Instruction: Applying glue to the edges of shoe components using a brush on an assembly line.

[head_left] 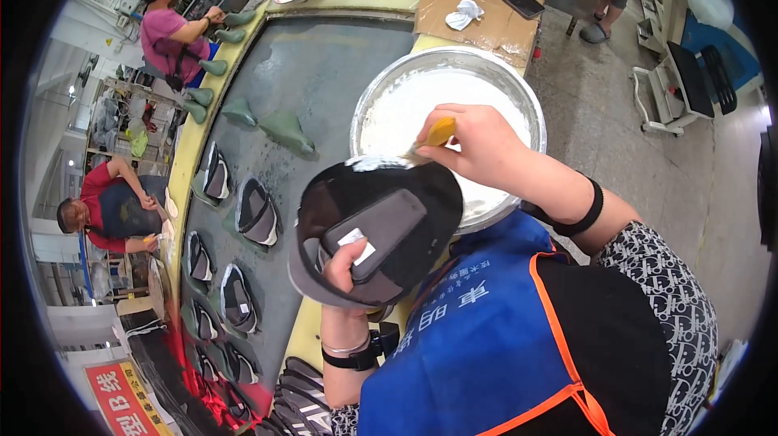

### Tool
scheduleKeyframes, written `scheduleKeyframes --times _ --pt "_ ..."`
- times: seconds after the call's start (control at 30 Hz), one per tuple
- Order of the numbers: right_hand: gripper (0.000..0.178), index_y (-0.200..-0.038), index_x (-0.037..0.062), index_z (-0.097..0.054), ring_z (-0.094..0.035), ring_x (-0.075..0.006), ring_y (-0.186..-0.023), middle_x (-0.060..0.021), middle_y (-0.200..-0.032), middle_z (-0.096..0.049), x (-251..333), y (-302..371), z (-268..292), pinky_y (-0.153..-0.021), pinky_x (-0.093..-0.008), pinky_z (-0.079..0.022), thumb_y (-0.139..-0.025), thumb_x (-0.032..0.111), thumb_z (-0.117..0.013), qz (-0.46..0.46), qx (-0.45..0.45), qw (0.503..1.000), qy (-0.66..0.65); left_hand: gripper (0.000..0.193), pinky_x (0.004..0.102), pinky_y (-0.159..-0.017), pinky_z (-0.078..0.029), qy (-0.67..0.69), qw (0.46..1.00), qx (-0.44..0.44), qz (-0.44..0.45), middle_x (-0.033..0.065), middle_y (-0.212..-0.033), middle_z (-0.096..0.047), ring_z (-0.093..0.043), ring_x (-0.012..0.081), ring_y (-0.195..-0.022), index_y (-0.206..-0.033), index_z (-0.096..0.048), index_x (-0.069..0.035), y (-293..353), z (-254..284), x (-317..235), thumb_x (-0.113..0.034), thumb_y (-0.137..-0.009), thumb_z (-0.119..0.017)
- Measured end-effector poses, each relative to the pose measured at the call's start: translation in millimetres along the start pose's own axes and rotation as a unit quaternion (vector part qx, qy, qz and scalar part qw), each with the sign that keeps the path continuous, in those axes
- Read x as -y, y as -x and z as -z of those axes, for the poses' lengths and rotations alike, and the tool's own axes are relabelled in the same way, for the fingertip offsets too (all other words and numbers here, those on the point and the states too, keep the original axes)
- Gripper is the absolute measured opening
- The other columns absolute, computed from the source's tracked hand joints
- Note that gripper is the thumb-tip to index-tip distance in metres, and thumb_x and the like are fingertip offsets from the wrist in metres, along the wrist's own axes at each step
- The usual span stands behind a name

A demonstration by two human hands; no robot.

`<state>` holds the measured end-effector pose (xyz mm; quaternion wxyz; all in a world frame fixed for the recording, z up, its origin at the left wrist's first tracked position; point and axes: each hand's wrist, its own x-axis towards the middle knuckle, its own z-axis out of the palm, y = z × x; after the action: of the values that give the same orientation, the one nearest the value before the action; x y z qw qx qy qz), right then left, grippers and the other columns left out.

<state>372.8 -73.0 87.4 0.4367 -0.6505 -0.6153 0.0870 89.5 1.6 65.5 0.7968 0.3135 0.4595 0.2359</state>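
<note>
Brush (440,131) apparently against dark upper (379,225)

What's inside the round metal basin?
A white substance coats the visible inside of the metal basin. The right hand, yellow-handled brush and dark shoe upper cover part; what lies behind them, or beneath the white surface, cannot be seen.

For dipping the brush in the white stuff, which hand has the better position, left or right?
Probably the right hand: it grips the yellow-handled brush and is over the basin of white stuff. The left hand seems less suited, being occupied with holding the dark shoe upper.
</note>
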Motion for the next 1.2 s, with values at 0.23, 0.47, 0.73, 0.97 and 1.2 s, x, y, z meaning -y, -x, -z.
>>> scheduleKeyframes --times 0.23,0.47,0.73,0.97,1.2 --pt "0.016 -0.088 0.0060 -0.067 -0.068 -0.0256 -0.070 -0.0098 -0.082 -0.068 -3.9 -2.4 -7.3 -0.065 -0.0350 -0.054 -0.086 0.020 -0.075 0.023 -0.070 0.991 -0.111 0.039 0.0331 -0.090 -0.055 -0.099 0.986 -0.054 -0.124 0.0140 -0.114 -0.070 -0.070 0.0245 -0.101 -0.125 -0.063 0.004 8.5 10.9 1.1 -0.017 -0.092 -0.056" --pt "0.021 -0.083 0.0028 -0.059 -0.062 -0.0125 -0.057 -0.0045 -0.067 -0.064 -1.5 -3.3 -15.7 -0.055 -0.0284 -0.049 -0.090 0.016 -0.073 -0.089 -0.044 0.992 -0.082 0.042 0.0332 -0.095 -0.051 -0.121 0.940 -0.128 -0.293 0.0138 -0.123 -0.066 -0.065 0.0224 -0.109 -0.128 -0.060 0.004 6.6 -11.4 12.6 -0.018 -0.093 -0.055" --pt "0.018 -0.084 0.0035 -0.058 -0.055 -0.0056 -0.059 -0.0010 -0.071 -0.062 8.7 -1.3 -1.9 -0.054 -0.0219 -0.042 -0.092 0.013 -0.070 -0.163 0.033 0.921 -0.352 0.042 0.0349 -0.094 -0.051 0.000 0.980 -0.041 -0.195 0.0087 -0.122 -0.066 -0.064 0.0213 -0.109 -0.130 -0.060 -0.001 13.2 -11.9 5.7 -0.014 -0.091 -0.069" --pt "0.017 -0.089 0.0016 -0.062 -0.061 -0.0109 -0.063 -0.0056 -0.071 -0.065 4.1 -22.1 -5.3 -0.059 -0.0265 -0.048 -0.093 0.015 -0.071 -0.043 -0.074 0.986 -0.146 0.017 0.0261 -0.036 -0.037 -0.195 0.978 -0.003 -0.075 0.0047 -0.082 -0.062 -0.048 0.0159 -0.042 -0.104 -0.062 -0.007 22.1 -23.9 3.1 -0.011 -0.091 -0.072" --pt "0.019 -0.083 0.0041 -0.060 -0.064 -0.0210 -0.062 -0.0089 -0.069 -0.063 19.9 1.9 -4.6 -0.060 -0.0315 -0.048 -0.089 0.018 -0.072 -0.103 0.159 0.974 -0.127 0.013 0.0273 -0.053 -0.053 -0.220 0.971 -0.047 -0.078 0.0091 -0.074 -0.067 -0.066 0.0164 -0.058 -0.098 -0.064 -0.002 25.9 -19.5 -20.5 -0.014 -0.097 -0.068"
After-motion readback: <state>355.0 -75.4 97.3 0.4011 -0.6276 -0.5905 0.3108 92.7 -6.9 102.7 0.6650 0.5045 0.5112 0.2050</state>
